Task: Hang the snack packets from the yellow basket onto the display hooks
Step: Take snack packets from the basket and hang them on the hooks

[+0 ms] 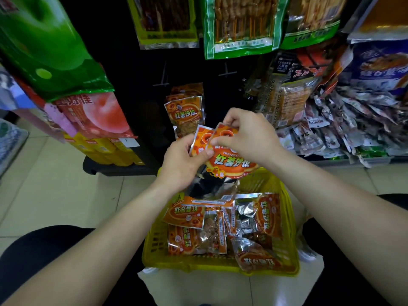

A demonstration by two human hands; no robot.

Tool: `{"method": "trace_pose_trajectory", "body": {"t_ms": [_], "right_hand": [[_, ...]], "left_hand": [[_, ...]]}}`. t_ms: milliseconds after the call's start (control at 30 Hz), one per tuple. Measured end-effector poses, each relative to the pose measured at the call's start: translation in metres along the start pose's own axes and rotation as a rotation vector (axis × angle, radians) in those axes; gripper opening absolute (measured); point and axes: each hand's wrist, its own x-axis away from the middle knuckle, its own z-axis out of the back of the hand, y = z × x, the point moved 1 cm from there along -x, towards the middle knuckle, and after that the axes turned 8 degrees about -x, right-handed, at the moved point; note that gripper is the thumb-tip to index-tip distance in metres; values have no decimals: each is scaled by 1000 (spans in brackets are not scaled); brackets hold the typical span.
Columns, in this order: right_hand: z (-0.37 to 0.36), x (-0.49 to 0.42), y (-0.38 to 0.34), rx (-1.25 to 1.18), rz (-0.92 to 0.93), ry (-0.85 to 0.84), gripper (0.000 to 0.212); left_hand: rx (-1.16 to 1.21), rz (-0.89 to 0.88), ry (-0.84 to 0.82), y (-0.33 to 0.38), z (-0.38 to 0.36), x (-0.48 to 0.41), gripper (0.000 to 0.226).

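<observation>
My left hand [183,164] and my right hand [245,135] both hold orange snack packets [229,162] above the yellow basket [289,219]. The left thumb presses on the packets' left side; the right fingers pinch the top edge of the front packet. A second packet [202,135] sits just behind the front one. Several more orange packets [187,214] lie loose in the basket. Same-kind packets [184,114] hang on a low hook of the dark display panel. Two bare hooks [163,78] [227,71] stick out above them.
Large green snack bags [240,25] hang at the top of the panel. A heap of small packets [353,124] fills the shelf on the right. Pink and green bags [66,85] hang on the left above yellow boxes [106,149]. My dark-clothed knees flank the basket on the tiled floor.
</observation>
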Motion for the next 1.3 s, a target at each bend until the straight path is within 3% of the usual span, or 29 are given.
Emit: {"method": "trace_pose_trajectory", "body": {"t_ms": [133,200,300,433,600,700,867,1033,1167,1300], "right_hand": [[5,0,2,55,49,132,52],[9,0,5,98,59,185,38],[4,2,10,50,-10,58,12],[-17,8,8,-117,-90,-78,32],[-26,6,2,-367,-172,-108,19],[-25,2,5,-306,-159,-119,24],[-22,-2,9,-337,-154,-202,12],[-17,-4,11,-322,-151,-195,31],[-5,-4,23,-202,-86,-85,32],[9,-5,37,-110,-93,-104,18]], "left_hand": [[33,53,92,-3,9,-7,8],[65,80,126,-5,12,-9,7],[56,96,149,-7,7,-9,12],[73,88,142,-4,-4,-8,14],[93,27,99,0,-14,-7,13],[82,-3,71,0,-18,-7,15],[125,17,40,0,-17,-11,14],[171,61,68,-2,-11,-15,17],[153,152,185,-13,6,-23,17],[123,217,298,-28,27,-29,13]]}}
